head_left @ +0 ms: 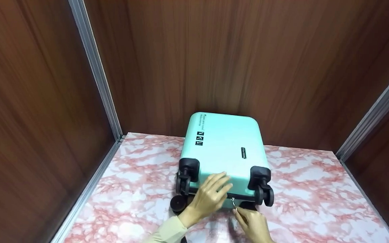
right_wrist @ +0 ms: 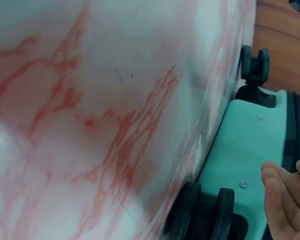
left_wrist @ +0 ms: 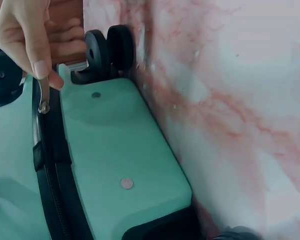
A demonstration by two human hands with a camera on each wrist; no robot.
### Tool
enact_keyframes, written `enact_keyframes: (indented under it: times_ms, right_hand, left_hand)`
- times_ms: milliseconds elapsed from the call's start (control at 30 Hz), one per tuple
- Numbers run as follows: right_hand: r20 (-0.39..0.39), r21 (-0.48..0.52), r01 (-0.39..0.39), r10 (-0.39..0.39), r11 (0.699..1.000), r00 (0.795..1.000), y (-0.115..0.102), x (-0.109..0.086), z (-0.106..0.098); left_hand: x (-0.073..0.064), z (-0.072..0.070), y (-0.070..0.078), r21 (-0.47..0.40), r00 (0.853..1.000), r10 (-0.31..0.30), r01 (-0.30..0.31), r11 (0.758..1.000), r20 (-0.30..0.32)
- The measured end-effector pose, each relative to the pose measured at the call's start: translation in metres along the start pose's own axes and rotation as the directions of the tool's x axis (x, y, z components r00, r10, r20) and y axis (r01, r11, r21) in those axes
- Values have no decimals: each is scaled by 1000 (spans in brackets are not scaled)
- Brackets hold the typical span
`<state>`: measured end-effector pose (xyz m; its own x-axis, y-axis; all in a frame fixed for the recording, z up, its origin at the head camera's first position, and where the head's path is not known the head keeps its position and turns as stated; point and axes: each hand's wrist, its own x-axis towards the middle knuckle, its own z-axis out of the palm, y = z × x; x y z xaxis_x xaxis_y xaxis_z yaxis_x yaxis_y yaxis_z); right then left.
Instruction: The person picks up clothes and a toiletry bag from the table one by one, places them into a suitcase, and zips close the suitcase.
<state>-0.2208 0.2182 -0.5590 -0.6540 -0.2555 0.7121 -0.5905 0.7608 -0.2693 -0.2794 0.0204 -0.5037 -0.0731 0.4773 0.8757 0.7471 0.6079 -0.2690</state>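
Note:
A mint-green hard-shell suitcase [head_left: 223,141] lies flat, its wheeled end toward me. My left hand [head_left: 211,192] rests on the near edge of its upper shell, fingers extended and a little spread. Lower and to the right, my right hand [head_left: 253,222] pinches a metal zipper pull [head_left: 233,203] between thumb and forefinger. In the left wrist view, that zipper pull [left_wrist: 44,95] stands on the black zipper band [left_wrist: 54,185] running between the two green shells. The zipper teeth are joined along the stretch in the foreground there.
Black caster wheels [head_left: 263,195] stick out at the suitcase's near corners, close to both hands. Under it is a table [head_left: 140,195] with a red-and-white marbled top. Brown wood-grain panels [head_left: 231,57] with metal edging [head_left: 96,64] enclose the back and sides.

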Motion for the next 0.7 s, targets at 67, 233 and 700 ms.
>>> enact_keyframes:
  times_ms: [67,233,700]
  right_hand:
    - [3,1,3,-3,1000,1000,0,0,0]
    - [-9,-8,25,-25,1000,1000,0,0,2]
    - [-70,-52,116,-119,992,990,-2,3,4]
  left_hand:
    - [-2,0,4,-22,1000,24,-24,999,-1]
    - [-12,2,17,-139,994,-28,43,989,109]
    - [-30,14,41,-180,852,-321,422,889,415]
